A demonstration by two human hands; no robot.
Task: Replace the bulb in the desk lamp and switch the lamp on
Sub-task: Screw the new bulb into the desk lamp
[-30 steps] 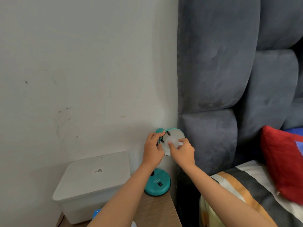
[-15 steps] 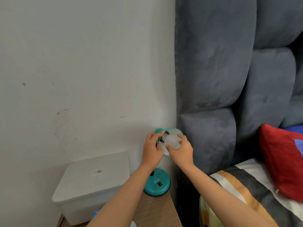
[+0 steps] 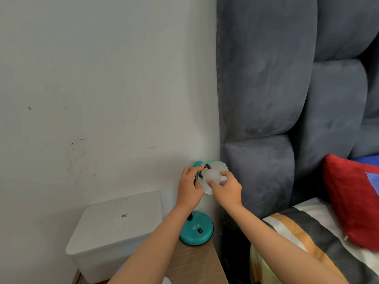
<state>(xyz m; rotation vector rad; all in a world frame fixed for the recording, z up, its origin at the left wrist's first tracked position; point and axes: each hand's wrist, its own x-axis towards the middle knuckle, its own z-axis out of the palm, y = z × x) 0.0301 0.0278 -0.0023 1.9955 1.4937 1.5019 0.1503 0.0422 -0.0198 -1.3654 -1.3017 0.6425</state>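
Note:
A teal desk lamp stands on a wooden bedside table point(image 3: 196, 263). Its round base point(image 3: 196, 229) carries a small black switch. The lamp's shade point(image 3: 217, 166) is tipped so its white inside faces me. A frosted white bulb point(image 3: 214, 175) sits in front of the shade's opening. My right hand point(image 3: 226, 188) grips the bulb with thumb and fingers around it. My left hand point(image 3: 189, 186) is closed on the left rim of the shade, holding it. The socket is mostly hidden behind the bulb and fingers.
A white lidded plastic box point(image 3: 117, 228) sits left of the lamp base against the white wall. A grey padded headboard point(image 3: 276, 99) rises on the right. A striped bedcover point(image 3: 303, 242) and a red pillow point(image 3: 352, 199) lie at lower right.
The bulb shows more fully in front of the shade than a second ago. My right hand's fingers have shifted around it. My left hand stays on the shade.

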